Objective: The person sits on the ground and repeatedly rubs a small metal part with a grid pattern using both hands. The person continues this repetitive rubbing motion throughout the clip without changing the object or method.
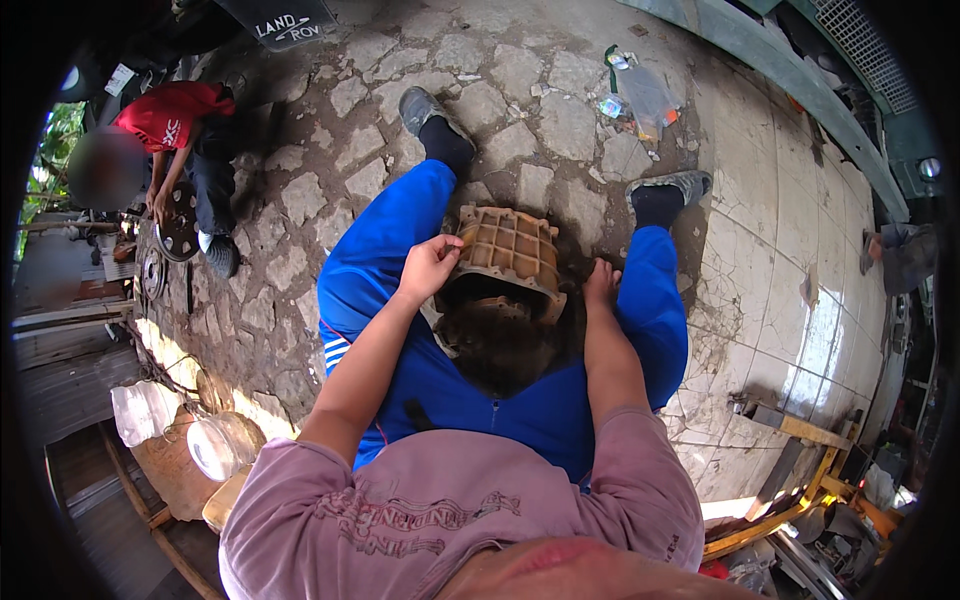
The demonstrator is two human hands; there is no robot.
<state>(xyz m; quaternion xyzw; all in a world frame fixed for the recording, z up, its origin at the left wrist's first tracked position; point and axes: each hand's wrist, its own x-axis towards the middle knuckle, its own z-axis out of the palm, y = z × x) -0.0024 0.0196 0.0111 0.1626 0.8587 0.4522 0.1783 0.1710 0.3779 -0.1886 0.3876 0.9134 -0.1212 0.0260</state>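
Between my spread legs a ribbed, rusty-brown metal gearbox housing (513, 243) rests on the ground, its wide dark opening facing me. My left hand (430, 267) is at its upper left edge, with the fingers closed and bent against the side of the metal. To the right of the housing, close to my right knee, is my right hand (601, 284). Its fingers are curled together, and whatever they may hold is hidden against the dark ground. A dark, blackened mass (495, 345) lies just below the opening, in front of my lap; its kind is unclear.
A co-worker in a red shirt (172, 115) bends over a round dark disc (178, 222) at far left. Clear plastic bag litter (645, 97) lies on the stone paving ahead. Pale tiles (770, 250) run along the right. Translucent tubs (222, 446) stand at lower left.
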